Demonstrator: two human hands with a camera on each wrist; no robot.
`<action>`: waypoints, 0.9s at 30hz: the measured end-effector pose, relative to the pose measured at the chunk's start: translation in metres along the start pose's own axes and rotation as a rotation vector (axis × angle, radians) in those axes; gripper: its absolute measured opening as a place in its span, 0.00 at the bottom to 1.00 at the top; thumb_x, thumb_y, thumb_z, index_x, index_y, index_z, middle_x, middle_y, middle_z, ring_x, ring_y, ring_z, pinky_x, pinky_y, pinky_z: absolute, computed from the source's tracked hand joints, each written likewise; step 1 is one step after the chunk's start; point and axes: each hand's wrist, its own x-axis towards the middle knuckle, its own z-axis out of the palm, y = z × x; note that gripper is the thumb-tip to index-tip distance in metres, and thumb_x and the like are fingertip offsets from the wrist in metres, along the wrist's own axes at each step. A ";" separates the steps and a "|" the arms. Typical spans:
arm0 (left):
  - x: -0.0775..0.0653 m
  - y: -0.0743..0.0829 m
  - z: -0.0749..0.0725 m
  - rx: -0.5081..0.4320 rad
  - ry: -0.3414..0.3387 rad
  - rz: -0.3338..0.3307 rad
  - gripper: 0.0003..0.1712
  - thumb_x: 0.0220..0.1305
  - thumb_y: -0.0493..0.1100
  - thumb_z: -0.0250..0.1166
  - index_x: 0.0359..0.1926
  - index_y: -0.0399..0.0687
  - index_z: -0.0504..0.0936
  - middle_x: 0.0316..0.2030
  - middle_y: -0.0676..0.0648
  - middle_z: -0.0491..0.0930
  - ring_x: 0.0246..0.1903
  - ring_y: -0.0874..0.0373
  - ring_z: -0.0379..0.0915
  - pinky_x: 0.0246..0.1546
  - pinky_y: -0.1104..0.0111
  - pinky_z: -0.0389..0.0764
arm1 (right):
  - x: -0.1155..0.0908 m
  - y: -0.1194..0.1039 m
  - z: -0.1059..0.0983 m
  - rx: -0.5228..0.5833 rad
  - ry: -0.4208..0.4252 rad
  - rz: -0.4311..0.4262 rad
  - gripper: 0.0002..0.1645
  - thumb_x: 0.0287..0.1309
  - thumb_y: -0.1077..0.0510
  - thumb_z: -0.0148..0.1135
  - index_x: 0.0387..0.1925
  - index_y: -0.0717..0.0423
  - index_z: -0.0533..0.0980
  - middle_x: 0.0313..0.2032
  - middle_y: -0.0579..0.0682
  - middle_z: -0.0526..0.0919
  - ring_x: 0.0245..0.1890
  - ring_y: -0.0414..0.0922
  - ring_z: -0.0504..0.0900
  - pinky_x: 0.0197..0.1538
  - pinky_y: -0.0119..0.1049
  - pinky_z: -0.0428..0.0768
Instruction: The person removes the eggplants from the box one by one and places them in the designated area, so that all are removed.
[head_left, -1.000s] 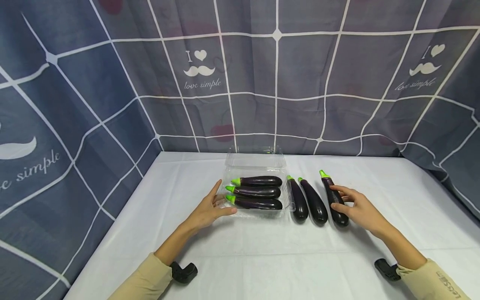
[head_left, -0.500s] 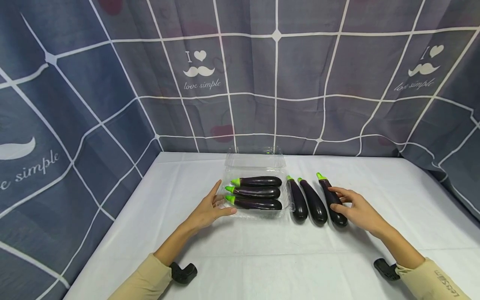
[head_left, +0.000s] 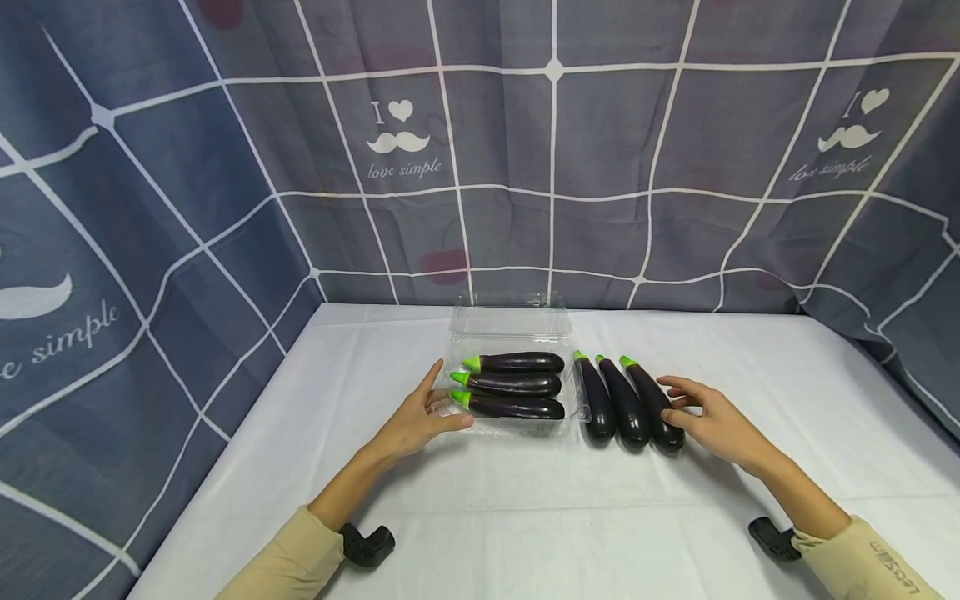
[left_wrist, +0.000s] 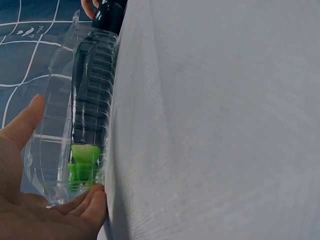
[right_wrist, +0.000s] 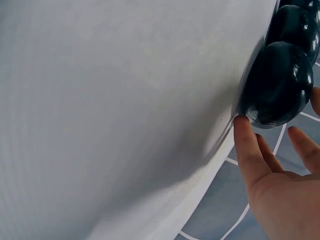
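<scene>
Three dark eggplants lie side by side in a clear plastic clamshell box [head_left: 510, 325], the middle one [head_left: 510, 383] between the other two, green stems to the left. My left hand [head_left: 412, 423] spreads around the box's left end; in the left wrist view, fingertips [left_wrist: 97, 200] sit against its lower corner. Right of the box, three more eggplants lie in a row on the cloth, stems away from me. At the rightmost eggplant [head_left: 651, 404] is my right hand [head_left: 708, 417], fingers loosely bent and thumb tip at its side. A fingertip [right_wrist: 242, 122] nearly meets its rounded end in the right wrist view.
A white cloth [head_left: 510, 517] covers the table. The box's transparent lid [head_left: 510, 304] stands open at the back. Grey checked curtains [head_left: 495, 150] hang behind and at both sides. Black wrist devices [head_left: 367, 546] are at both forearms.
The rightmost eggplant has slid left under my right hand, up against the other two, its stem end swinging furthest. My right hand has eased off its top. The left hand stays put.
</scene>
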 end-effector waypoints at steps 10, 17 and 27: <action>0.000 0.000 0.001 -0.012 0.000 0.001 0.63 0.57 0.51 0.74 0.79 0.60 0.38 0.71 0.33 0.59 0.71 0.36 0.51 0.60 0.40 0.65 | -0.001 0.003 0.000 -0.008 -0.005 -0.014 0.29 0.65 0.60 0.62 0.64 0.66 0.70 0.53 0.65 0.78 0.50 0.57 0.78 0.45 0.45 0.76; 0.000 0.000 0.001 -0.008 0.004 -0.002 0.63 0.57 0.51 0.74 0.80 0.59 0.38 0.71 0.33 0.59 0.70 0.36 0.52 0.60 0.40 0.65 | -0.002 0.002 0.000 -0.002 -0.008 -0.001 0.28 0.65 0.59 0.62 0.64 0.66 0.70 0.53 0.64 0.78 0.50 0.57 0.78 0.45 0.45 0.75; -0.001 0.001 0.001 -0.016 0.002 -0.004 0.64 0.57 0.51 0.74 0.80 0.57 0.37 0.71 0.31 0.57 0.70 0.36 0.52 0.62 0.41 0.63 | -0.003 0.000 -0.001 0.012 -0.010 -0.004 0.28 0.66 0.59 0.61 0.64 0.65 0.70 0.53 0.63 0.78 0.50 0.56 0.78 0.45 0.45 0.75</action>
